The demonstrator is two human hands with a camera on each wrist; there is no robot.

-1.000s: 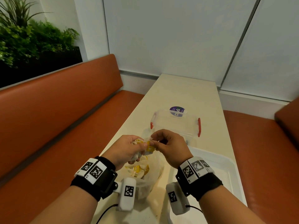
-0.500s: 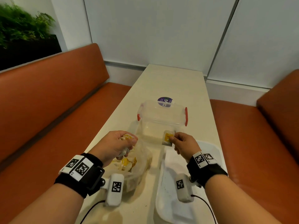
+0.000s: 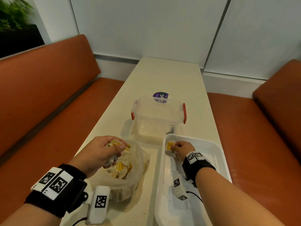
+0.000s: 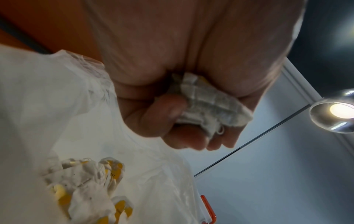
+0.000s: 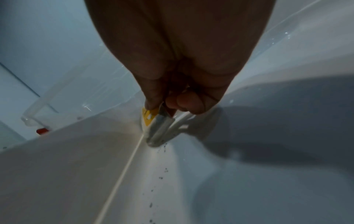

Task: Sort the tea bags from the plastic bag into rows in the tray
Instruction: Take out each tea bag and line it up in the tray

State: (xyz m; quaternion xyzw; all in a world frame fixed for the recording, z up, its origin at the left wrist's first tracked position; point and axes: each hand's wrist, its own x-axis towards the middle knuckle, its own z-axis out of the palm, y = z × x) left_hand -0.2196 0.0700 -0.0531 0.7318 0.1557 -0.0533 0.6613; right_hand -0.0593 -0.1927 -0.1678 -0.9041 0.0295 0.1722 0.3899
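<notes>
A clear plastic bag (image 3: 130, 181) (image 4: 47, 106) holding several yellow-tagged tea bags (image 3: 121, 168) (image 4: 91, 186) lies on the table at lower centre. My left hand (image 3: 104, 152) (image 4: 191, 115) hovers over its mouth, gripping a bunch of tea bags (image 4: 210, 103) in a closed fist. A white tray (image 3: 216, 154) (image 5: 76, 166) sits to the right of the bag. My right hand (image 3: 179, 148) (image 5: 172, 106) pinches one tea bag (image 3: 170, 145) (image 5: 155, 124) with a yellow tag and holds it against the tray's far left corner.
A clear plastic box (image 3: 158, 118) with red latches stands just beyond the bag and tray, a round purple sticker (image 3: 160, 97) behind it. Orange bench seats (image 3: 40, 111) flank the narrow table (image 3: 162, 75). Dark tea crumbs speckle the tray floor (image 5: 162, 174).
My right hand pulled one tea bag away from the left hand's bunch, carried it right and lowered it into the tray's far left corner. The left hand stayed over the plastic bag.
</notes>
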